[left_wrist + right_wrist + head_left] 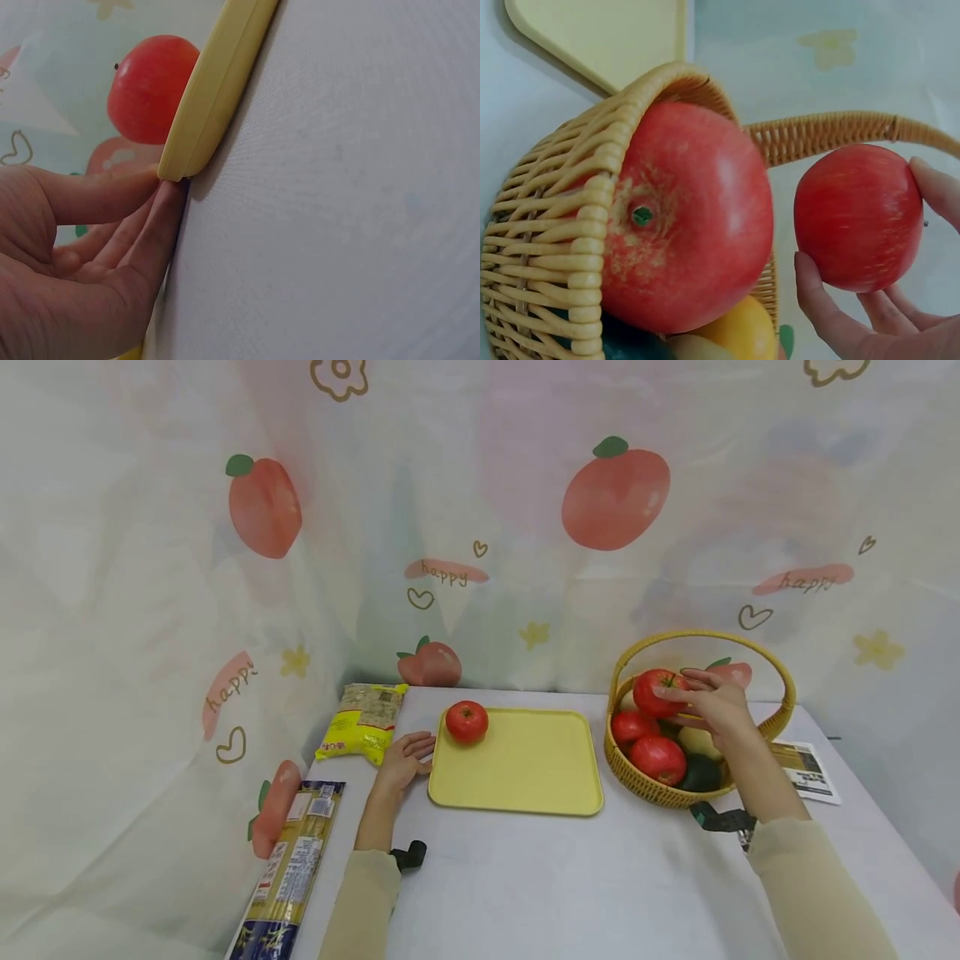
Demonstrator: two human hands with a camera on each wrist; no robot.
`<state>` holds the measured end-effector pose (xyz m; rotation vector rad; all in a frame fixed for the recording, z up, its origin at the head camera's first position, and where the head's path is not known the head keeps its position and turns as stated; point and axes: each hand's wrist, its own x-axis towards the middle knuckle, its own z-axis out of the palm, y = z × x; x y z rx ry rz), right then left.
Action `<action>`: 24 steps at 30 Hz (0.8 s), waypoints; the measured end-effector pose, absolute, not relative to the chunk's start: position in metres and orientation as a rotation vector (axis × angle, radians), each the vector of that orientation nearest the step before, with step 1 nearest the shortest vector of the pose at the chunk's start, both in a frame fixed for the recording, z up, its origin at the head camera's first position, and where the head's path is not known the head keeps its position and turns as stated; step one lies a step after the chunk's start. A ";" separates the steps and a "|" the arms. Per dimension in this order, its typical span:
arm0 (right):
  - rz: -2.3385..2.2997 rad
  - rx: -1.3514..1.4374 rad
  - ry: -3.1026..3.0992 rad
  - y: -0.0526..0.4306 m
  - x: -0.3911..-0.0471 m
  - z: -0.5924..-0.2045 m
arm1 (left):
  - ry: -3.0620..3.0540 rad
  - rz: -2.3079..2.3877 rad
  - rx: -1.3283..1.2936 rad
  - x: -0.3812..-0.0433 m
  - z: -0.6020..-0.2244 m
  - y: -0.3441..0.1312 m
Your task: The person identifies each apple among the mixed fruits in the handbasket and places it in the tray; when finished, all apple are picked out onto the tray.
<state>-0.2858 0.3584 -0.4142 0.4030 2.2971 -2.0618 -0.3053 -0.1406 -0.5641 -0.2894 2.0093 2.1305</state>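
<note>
My right hand [716,702] holds a red apple [859,217] between thumb and fingers, above the wicker basket [637,783] and under its arched handle. In the right wrist view, a large tomato [697,217] fills the basket's near side. The yellow tray [525,768] lies flat on the table, its left edge pinched between the thumb and fingertips of my left hand [405,760]. Another red apple [467,722] sits in the tray's far left corner, close to that hand in the left wrist view [154,90].
More red produce [657,760], a dark green item [701,772] and pale yellow ones fill the basket. A yellow food bag [363,718] stands behind my left hand. Long noodle packs [292,868] lie along the left edge. A white-edged packet [806,772] is right of the basket.
</note>
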 end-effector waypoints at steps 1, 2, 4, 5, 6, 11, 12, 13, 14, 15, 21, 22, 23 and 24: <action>-2.055 0.385 2.307 0.357 -0.284 -0.414 | 2.008 2.130 -0.295 -0.305 -0.564 -0.141; -2.043 0.369 2.323 0.356 -0.283 -0.413 | 2.008 2.129 -0.299 -0.305 -0.565 -0.141; -2.026 0.339 2.350 0.355 -0.279 -0.411 | 2.011 2.126 -0.306 -0.304 -0.564 -0.141; -2.020 0.325 2.361 0.353 -0.277 -0.410 | 2.018 2.123 -0.304 -0.304 -0.563 -0.141; -2.021 0.319 2.363 0.352 -0.275 -0.408 | 2.022 2.121 -0.301 -0.303 -0.562 -0.141; -2.018 0.286 2.370 0.348 -0.265 -0.401 | 2.032 2.117 -0.284 -0.304 -0.558 -0.137; -2.013 0.287 2.373 0.347 -0.264 -0.399 | 2.029 2.120 -0.283 -0.305 -0.558 -0.137; -1.996 0.280 2.391 0.346 -0.262 -0.398 | 2.027 2.123 -0.282 -0.305 -0.557 -0.137; -1.971 0.274 2.415 0.344 -0.260 -0.397 | 2.025 2.126 -0.283 -0.306 -0.557 -0.136; -1.952 0.271 2.432 0.343 -0.259 -0.396 | 2.025 2.127 -0.285 -0.306 -0.557 -0.136; -1.870 0.195 2.481 0.327 -0.253 -0.396 | 2.020 2.138 -0.292 -0.306 -0.560 -0.138; -1.866 0.186 2.475 0.324 -0.252 -0.396 | 2.018 2.140 -0.293 -0.305 -0.561 -0.139; -1.855 0.170 2.481 0.321 -0.252 -0.397 | 2.014 2.143 -0.298 -0.305 -0.561 -0.140; -1.850 0.161 2.479 0.318 -0.252 -0.397 | 2.014 2.141 -0.303 -0.305 -0.562 -0.141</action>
